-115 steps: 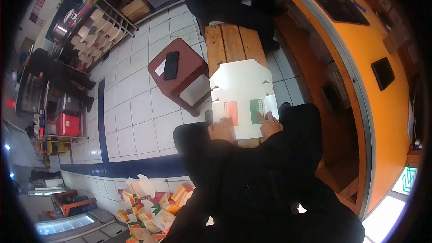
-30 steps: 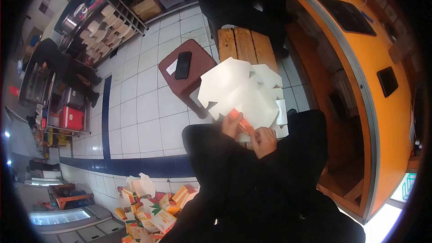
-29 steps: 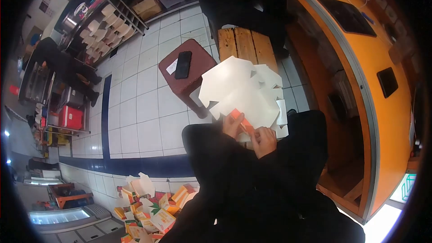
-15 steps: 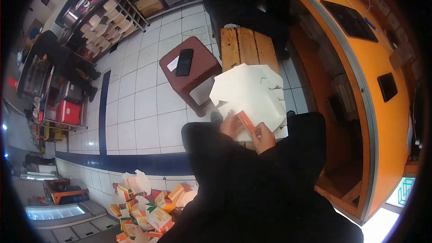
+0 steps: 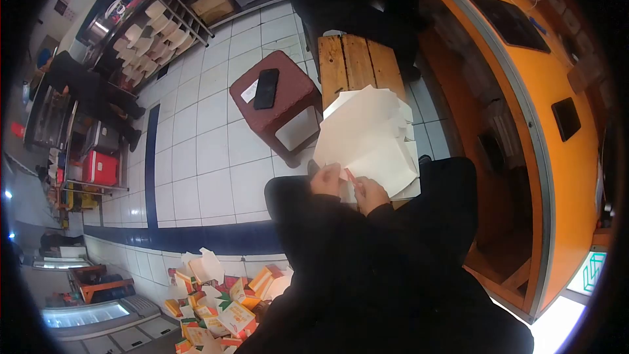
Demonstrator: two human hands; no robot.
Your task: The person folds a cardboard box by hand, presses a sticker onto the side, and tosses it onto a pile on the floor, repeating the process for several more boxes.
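Note:
A stack of flat white card box blanks [image 5: 367,137] lies on the slatted wooden bench in front of me. The top blank is raised and curved at its near side, with a red-orange printed flap [image 5: 350,176] turned up. My right hand [image 5: 371,193] pinches this blank by the flap. My left hand [image 5: 325,180], slightly blurred, is closed at the blank's near left corner; its fingertips are partly hidden.
A phone [image 5: 266,89] and a paper lie on a maroon stool [image 5: 285,115]. Printed folded boxes [image 5: 226,308] are heaped at lower left. An orange counter [image 5: 524,92] stands right. A person in dark clothes [image 5: 354,0] is beyond the bench [image 5: 357,62], another [image 5: 92,85] far left.
The top blank has tilted and curved up, and its orange flap now shows edge-on. My left hand has moved slightly left; my right hand has moved a little left with the flap.

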